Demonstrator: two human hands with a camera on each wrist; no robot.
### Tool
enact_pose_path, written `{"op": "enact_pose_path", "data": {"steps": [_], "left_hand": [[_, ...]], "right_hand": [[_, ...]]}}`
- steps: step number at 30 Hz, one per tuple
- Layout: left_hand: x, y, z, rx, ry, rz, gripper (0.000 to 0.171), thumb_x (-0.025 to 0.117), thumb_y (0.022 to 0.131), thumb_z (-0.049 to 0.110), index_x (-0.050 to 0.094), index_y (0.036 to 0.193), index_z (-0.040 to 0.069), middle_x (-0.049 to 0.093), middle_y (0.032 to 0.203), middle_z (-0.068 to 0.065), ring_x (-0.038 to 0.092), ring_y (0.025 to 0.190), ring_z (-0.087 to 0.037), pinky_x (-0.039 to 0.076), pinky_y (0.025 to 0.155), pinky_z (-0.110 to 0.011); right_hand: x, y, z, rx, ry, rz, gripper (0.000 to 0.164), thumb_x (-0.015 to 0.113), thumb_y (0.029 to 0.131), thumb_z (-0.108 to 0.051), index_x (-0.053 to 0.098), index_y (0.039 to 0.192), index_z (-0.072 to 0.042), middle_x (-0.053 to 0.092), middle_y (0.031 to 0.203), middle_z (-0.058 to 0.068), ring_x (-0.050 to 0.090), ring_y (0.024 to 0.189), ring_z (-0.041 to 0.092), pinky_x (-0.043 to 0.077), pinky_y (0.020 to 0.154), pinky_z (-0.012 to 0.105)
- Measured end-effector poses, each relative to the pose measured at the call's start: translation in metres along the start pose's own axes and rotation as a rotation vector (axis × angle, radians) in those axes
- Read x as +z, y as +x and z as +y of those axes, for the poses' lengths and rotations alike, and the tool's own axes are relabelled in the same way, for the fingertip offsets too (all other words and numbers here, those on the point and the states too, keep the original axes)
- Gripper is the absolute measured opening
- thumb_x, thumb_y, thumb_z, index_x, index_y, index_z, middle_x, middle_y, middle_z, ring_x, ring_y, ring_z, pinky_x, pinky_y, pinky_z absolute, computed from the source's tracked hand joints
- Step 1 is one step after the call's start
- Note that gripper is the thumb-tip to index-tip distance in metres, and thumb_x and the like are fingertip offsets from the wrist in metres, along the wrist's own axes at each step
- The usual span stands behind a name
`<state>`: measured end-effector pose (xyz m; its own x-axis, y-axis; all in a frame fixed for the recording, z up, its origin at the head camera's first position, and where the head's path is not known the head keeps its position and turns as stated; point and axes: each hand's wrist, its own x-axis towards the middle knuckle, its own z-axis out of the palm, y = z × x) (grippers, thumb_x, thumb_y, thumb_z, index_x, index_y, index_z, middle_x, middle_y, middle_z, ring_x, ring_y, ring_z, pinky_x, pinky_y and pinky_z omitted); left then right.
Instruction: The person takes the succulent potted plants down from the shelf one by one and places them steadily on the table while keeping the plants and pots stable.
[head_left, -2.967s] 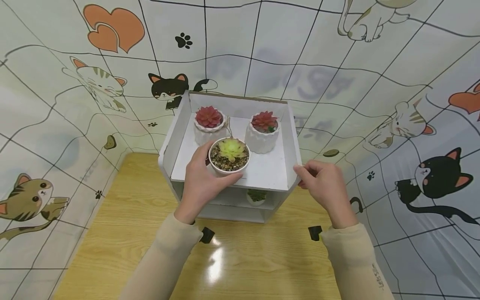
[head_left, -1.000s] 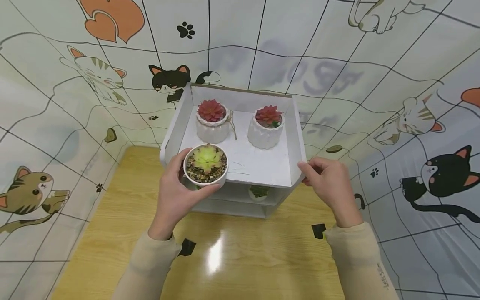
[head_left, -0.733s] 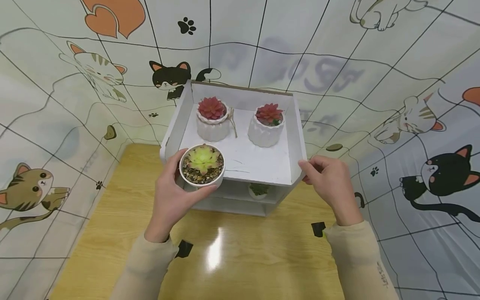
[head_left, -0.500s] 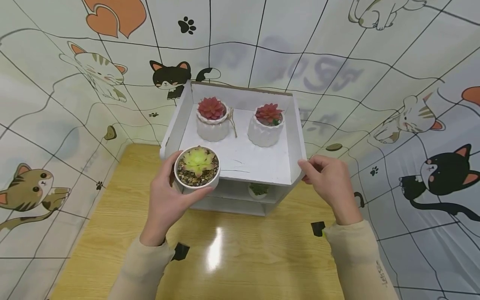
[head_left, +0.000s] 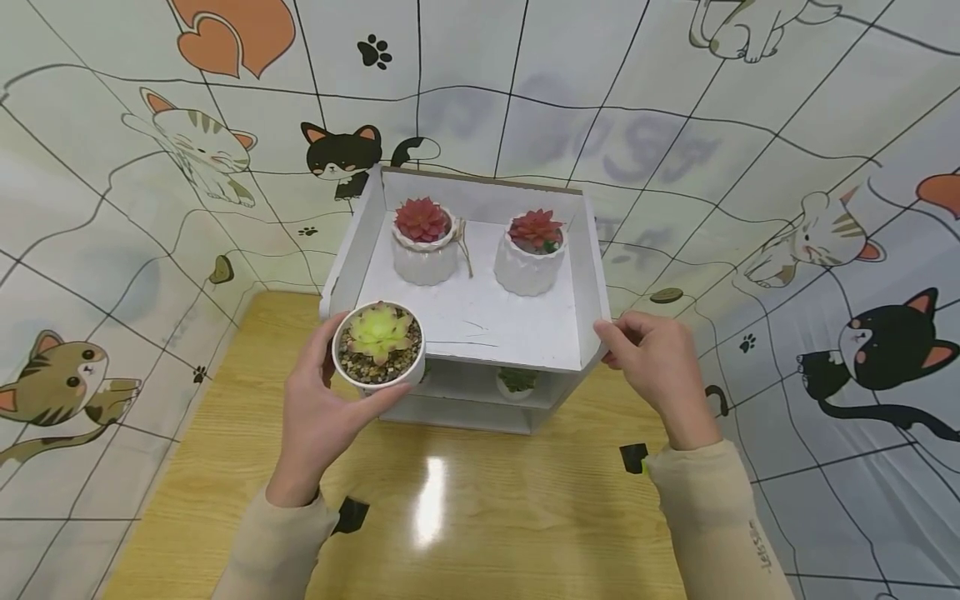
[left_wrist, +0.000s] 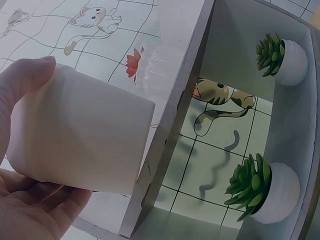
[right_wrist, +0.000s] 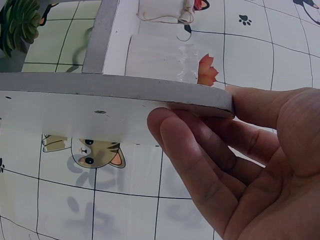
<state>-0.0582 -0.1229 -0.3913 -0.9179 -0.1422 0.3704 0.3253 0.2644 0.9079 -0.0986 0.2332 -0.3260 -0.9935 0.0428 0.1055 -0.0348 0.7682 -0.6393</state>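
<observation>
Potted yellow-green succulent [head_left: 381, 346] held by left hand [head_left: 322, 421] at white shelf unit [head_left: 487, 329]

The potted yellow-green succulent is gripped round its smooth white pot, with the thumb on one side and the fingers on the opposite side. It is held at the front left corner of the unit's top tier, and the pot is kept close to upright. Whether the shelf edge is touched by the pot cannot be determined. Dark and tan gravel is seen around the plant.

The right side panel [head_left: 591, 279] is pinched at its front end between the thumb and curled fingers of the right hand [head_left: 656, 358].

Two red succulents in textured white pots are carried on the top tier, well apart from each other. The left red succulent [head_left: 425, 250] is placed towards the back left; a twine tie [head_left: 465, 250] is noted at its side. The right red succulent [head_left: 529, 262] is placed near the right side panel.

Two green succulents [left_wrist: 280, 195] in white pots are housed on the tier below, set apart from each other.

The unit is stood on a wood-grain table [head_left: 480, 517]. The surroundings are covered by a white backdrop [head_left: 480, 50], printed with cats, paw prints, hearts and dark grid lines. Both forearms are covered by beige sleeves [head_left: 712, 492].
</observation>
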Motion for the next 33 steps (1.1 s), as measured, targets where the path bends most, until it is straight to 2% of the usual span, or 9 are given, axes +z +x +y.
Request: {"op": "enact_pose_path", "data": {"steps": [14, 23, 33], "left_hand": [[-0.009, -0.008, -0.003, 0.029, 0.002, 0.021, 0.101, 0.097, 0.058, -0.009, 0.053, 0.147, 0.007, 0.059, 0.139, -0.008, 0.059, 0.121, -0.014, 0.05, 0.103, -0.018], [-0.016, -0.015, -0.005, 0.014, -0.004, 0.024, 0.102, 0.096, 0.058, -0.011, 0.053, 0.148, 0.006, 0.059, 0.14, -0.007, 0.058, 0.122, -0.015, 0.048, 0.103, -0.017], [-0.024, -0.025, -0.015, -0.011, 0.023, 0.034, 0.099, 0.097, 0.058, -0.011, 0.054, 0.146, 0.004, 0.059, 0.137, -0.004, 0.059, 0.119, -0.014, 0.05, 0.1, -0.015]], "right_hand": [[-0.001, 0.0, 0.0, 0.002, -0.001, -0.005, 0.036, 0.066, 0.103, -0.034, 0.076, 0.085, -0.004, 0.076, 0.081, 0.014, 0.075, 0.073, 0.025, 0.057, 0.065, 0.035], [-0.001, -0.001, -0.001, 0.014, -0.008, -0.012, 0.037, 0.065, 0.103, -0.035, 0.076, 0.087, -0.004, 0.076, 0.082, 0.014, 0.074, 0.074, 0.025, 0.057, 0.065, 0.034], [-0.001, -0.001, -0.002, 0.017, -0.009, -0.009, 0.037, 0.065, 0.103, -0.034, 0.076, 0.087, -0.004, 0.076, 0.082, 0.014, 0.074, 0.074, 0.025, 0.055, 0.064, 0.034]]}}
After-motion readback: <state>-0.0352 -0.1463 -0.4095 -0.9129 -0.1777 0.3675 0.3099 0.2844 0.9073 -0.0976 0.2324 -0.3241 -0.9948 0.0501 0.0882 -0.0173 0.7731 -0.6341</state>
